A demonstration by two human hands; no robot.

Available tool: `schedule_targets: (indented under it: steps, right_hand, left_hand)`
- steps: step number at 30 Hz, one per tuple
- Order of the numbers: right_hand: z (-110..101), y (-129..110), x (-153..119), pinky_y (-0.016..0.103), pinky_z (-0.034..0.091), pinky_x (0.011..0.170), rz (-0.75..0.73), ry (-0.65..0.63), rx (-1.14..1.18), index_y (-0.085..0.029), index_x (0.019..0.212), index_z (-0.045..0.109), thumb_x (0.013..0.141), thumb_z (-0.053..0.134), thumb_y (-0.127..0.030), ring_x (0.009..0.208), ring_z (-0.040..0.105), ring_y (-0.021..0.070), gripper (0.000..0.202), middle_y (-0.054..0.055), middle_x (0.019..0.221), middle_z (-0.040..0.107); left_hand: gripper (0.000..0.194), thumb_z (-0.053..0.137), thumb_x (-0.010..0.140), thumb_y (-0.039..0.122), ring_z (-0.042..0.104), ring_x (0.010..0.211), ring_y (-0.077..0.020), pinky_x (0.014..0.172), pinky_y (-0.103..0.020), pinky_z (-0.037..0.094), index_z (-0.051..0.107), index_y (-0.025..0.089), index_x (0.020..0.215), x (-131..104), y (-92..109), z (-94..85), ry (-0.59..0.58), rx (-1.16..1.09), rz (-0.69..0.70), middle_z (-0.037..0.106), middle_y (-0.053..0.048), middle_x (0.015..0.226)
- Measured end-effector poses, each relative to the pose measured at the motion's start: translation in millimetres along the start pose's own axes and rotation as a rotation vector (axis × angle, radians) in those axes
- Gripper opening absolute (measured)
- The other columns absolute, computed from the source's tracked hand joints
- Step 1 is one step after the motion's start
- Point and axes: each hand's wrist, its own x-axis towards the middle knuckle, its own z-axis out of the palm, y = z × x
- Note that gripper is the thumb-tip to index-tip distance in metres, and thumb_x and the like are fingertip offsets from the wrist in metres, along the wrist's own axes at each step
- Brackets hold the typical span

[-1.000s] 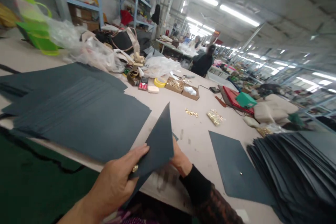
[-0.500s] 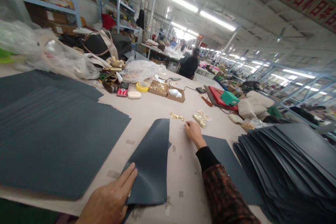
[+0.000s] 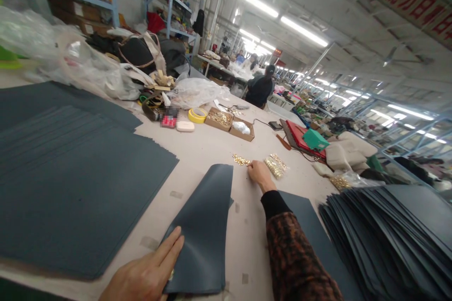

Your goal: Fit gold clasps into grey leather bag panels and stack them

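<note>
Smooth, dark blue-grey leather-like sheet point(image 3: 203, 240) lies curled over by the near edge of the pale, flat-topped bench point(image 3: 208, 146). Bare left hand point(image 3: 146, 265) presses at least 2 fingers flat on the sheet's left side; thumb hidden, cannot tell if it grips beneath. Bare right hand point(image 3: 260, 174) curls at small, shiny gold-coloured pieces point(image 3: 240, 160), farther from that edge; cannot tell whether it pinches any. Sheet looks light, springy, perhaps slippery, prone to creasing; best held by its margins, fingers flat

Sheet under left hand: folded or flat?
Folded over: the sheet curves round at its far end, and a dark corner shows beyond its right edge. Crease: cannot tell.
</note>
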Motion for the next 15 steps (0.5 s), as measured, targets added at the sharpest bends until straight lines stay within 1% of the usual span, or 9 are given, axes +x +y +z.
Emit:
schedule_targets:
  steps: [3, 7, 11, 13, 15]
  right_hand:
    - [-8, 3, -3, 0.023, 0.044, 0.084, -0.081, -0.034, -0.002, -0.015, 0.094, 0.076, 0.086, 0.051, -0.015, 0.098, 0.068, 0.0214, 0.027, 0.012, 0.099, 0.075]
    - [-14, 3, -3, 0.022, 0.044, 0.087, -0.122, -0.047, -0.012, -0.017, 0.101, 0.076, 0.088, 0.05, -0.015, 0.102, 0.067, 0.0203, 0.03, 0.01, 0.105, 0.075]
    - [-13, -4, -3, 0.028, 0.044, 0.09, -0.101, -0.044, -0.049, -0.01, 0.099, 0.075, 0.088, 0.051, -0.017, 0.101, 0.067, 0.0251, 0.027, 0.018, 0.103, 0.074]
    - [-11, -9, -3, 0.03, 0.045, 0.09, -0.086, -0.037, -0.063, -0.007, 0.098, 0.074, 0.087, 0.051, -0.015, 0.101, 0.067, 0.0271, 0.026, 0.022, 0.102, 0.072]
    - [-8, -15, -5, 0.031, 0.045, 0.09, -0.071, -0.026, -0.064, -0.006, 0.1, 0.073, 0.086, 0.051, -0.01, 0.103, 0.067, 0.0276, 0.026, 0.024, 0.105, 0.071]
  left_hand:
    - [0.066, 0.04, 0.065, -0.001, 0.072, 0.097, -0.0157, 0.078, -0.02, 0.059, 0.062, 0.014, 0.125, -5, 1, 2.5, -0.068, -0.057, -0.057, 0.061, -0.01, 0.134]
    - [0.07, 0.041, 0.067, 0.001, 0.069, 0.105, -0.018, 0.085, -0.023, 0.058, 0.057, 0.018, 0.132, -8, 0, 2.5, -0.207, -0.137, -0.125, 0.053, -0.008, 0.141]
    - [0.07, 0.041, 0.066, 0.001, 0.069, 0.107, -0.0191, 0.086, -0.024, 0.058, 0.059, 0.018, 0.131, -5, 1, -0.8, -0.272, -0.126, -0.118, 0.053, -0.009, 0.141]
    - [0.07, 0.041, 0.066, 0.0, 0.068, 0.108, -0.0192, 0.087, -0.025, 0.058, 0.058, 0.016, 0.132, -3, 1, -1.0, -0.284, -0.102, -0.112, 0.052, -0.01, 0.141]
    - [0.07, 0.04, 0.067, -0.001, 0.068, 0.108, -0.019, 0.088, -0.025, 0.058, 0.057, 0.015, 0.133, -4, 2, 0.5, -0.286, -0.087, -0.105, 0.051, -0.01, 0.142]
